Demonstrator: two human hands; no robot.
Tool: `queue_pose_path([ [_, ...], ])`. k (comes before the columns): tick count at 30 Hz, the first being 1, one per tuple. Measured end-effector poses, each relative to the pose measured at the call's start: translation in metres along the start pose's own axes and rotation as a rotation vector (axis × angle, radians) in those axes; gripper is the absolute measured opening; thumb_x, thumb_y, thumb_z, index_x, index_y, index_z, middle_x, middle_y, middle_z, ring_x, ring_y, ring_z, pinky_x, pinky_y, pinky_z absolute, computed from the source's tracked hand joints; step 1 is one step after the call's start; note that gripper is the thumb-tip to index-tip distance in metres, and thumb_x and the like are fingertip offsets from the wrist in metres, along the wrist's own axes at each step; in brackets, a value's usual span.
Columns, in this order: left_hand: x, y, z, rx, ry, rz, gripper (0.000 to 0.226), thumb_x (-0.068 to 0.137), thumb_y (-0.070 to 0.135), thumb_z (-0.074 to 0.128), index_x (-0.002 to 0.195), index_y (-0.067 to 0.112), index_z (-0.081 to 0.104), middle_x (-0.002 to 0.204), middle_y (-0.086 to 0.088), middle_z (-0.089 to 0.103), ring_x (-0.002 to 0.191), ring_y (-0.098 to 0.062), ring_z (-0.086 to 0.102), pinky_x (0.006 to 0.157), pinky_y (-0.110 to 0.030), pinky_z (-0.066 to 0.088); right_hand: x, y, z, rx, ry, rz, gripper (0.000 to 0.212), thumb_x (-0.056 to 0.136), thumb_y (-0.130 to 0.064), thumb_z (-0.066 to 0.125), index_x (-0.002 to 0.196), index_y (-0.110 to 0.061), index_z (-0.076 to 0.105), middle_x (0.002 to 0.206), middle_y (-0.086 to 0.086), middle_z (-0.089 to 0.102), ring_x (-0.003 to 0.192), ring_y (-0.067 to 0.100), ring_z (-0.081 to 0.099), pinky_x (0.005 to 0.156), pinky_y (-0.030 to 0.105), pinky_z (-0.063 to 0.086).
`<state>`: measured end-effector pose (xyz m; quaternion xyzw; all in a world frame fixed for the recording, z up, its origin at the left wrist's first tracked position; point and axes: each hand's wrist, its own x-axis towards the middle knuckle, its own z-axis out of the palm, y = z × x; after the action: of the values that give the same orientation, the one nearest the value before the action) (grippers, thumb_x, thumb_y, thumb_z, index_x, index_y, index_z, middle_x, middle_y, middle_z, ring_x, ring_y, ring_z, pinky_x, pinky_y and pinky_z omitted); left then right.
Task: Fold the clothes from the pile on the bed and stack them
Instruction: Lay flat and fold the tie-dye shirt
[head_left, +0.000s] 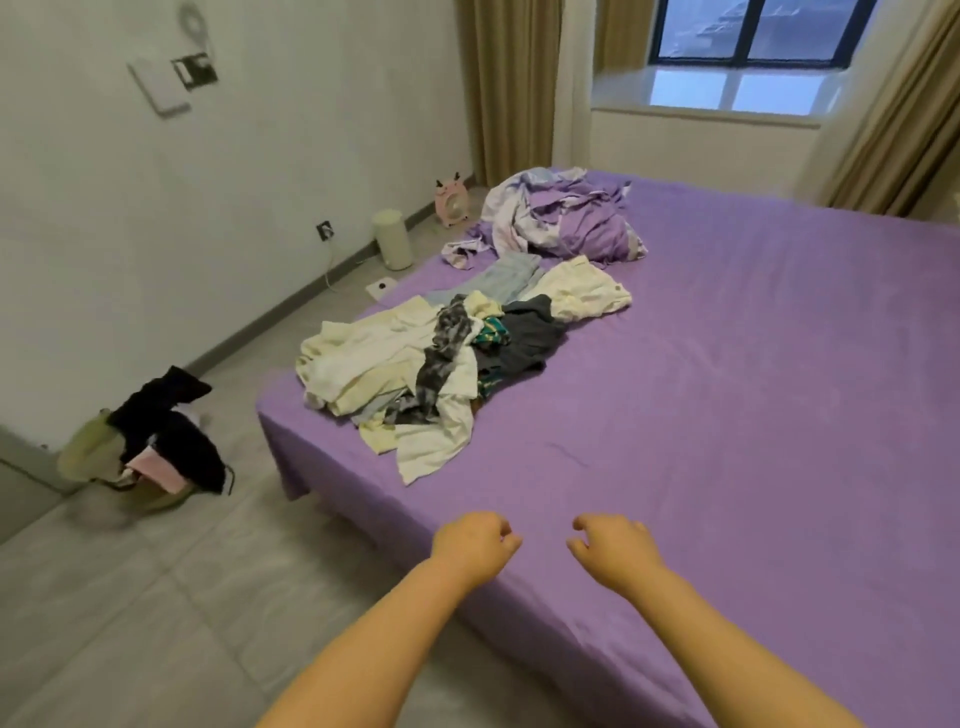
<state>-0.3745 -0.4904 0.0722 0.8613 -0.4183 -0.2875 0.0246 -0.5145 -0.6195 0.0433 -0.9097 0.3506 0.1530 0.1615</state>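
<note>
Both hands, left hand (475, 543) and right hand (613, 548), hover loosely curled over the purple bed (753, 415), near the clothes pile (441, 364).

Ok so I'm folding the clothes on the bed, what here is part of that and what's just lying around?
Part of the job:
- jumbled pile of cream, grey and pale blue clothes
- purple-sheeted bed
- left hand and right hand, both holding nothing

Just lying around:
- crumpled purple bedding
- green basket with black garments
- pink fan
- cream cylindrical bin

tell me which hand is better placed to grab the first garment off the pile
Left, probably. The clothes pile lies ahead and to the left, on the left hand's side; the right hand would cross over. Both are empty.
</note>
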Motion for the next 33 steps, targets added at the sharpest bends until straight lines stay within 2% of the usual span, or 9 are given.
queue_pose_path([
  [5, 0.000, -0.064, -0.022, -0.056, 0.010, -0.111, 0.034, 0.096, 0.040, 0.045, 0.114, 0.018, 0.063, 0.120, -0.006, 0.063, 0.108, -0.027, 0.059, 0.092, -0.035, 0.049, 0.029, -0.067, -0.003, -0.020, -0.038, -0.124, 0.037, 0.098, -0.035, 0.039, 0.126, -0.018, 0.055, 0.128, 0.004, 0.059, 0.116, 0.026, 0.055, 0.094, 0.035, 0.044],
  [12, 0.032, -0.106, -0.038, -0.082, 0.009, -0.195, 0.033, 0.096, 0.039, 0.044, 0.112, 0.017, 0.064, 0.116, -0.005, 0.065, 0.105, -0.025, 0.061, 0.092, -0.037, 0.050, 0.097, -0.113, -0.018, -0.068, -0.069, -0.232, 0.035, 0.098, -0.036, 0.039, 0.121, -0.017, 0.058, 0.122, 0.005, 0.062, 0.108, 0.025, 0.059, 0.088, 0.034, 0.048],
  [23, 0.130, -0.133, -0.092, -0.116, 0.014, -0.281, 0.036, 0.095, 0.044, 0.042, 0.108, 0.019, 0.063, 0.113, -0.004, 0.065, 0.102, -0.025, 0.060, 0.085, -0.034, 0.048, 0.225, -0.121, -0.070, -0.067, -0.075, -0.259, 0.035, 0.099, -0.037, 0.037, 0.115, -0.015, 0.060, 0.115, 0.003, 0.064, 0.102, 0.024, 0.060, 0.082, 0.031, 0.048],
  [27, 0.166, -0.140, -0.110, -0.133, 0.012, -0.243, 0.038, 0.096, 0.045, 0.041, 0.112, 0.020, 0.063, 0.114, -0.002, 0.065, 0.102, -0.023, 0.060, 0.083, -0.033, 0.046, 0.260, -0.119, -0.093, -0.048, -0.055, -0.234, 0.036, 0.099, -0.039, 0.038, 0.114, -0.015, 0.060, 0.112, 0.004, 0.065, 0.100, 0.025, 0.061, 0.080, 0.032, 0.048],
  [33, 0.237, -0.159, -0.142, -0.172, 0.006, -0.178, 0.036, 0.094, 0.044, 0.042, 0.100, 0.017, 0.065, 0.102, 0.000, 0.066, 0.096, -0.022, 0.060, 0.073, -0.031, 0.044, 0.324, -0.123, -0.113, -0.026, -0.045, -0.170, 0.037, 0.099, -0.043, 0.036, 0.107, -0.016, 0.061, 0.107, 0.003, 0.065, 0.095, 0.023, 0.061, 0.076, 0.032, 0.048],
])
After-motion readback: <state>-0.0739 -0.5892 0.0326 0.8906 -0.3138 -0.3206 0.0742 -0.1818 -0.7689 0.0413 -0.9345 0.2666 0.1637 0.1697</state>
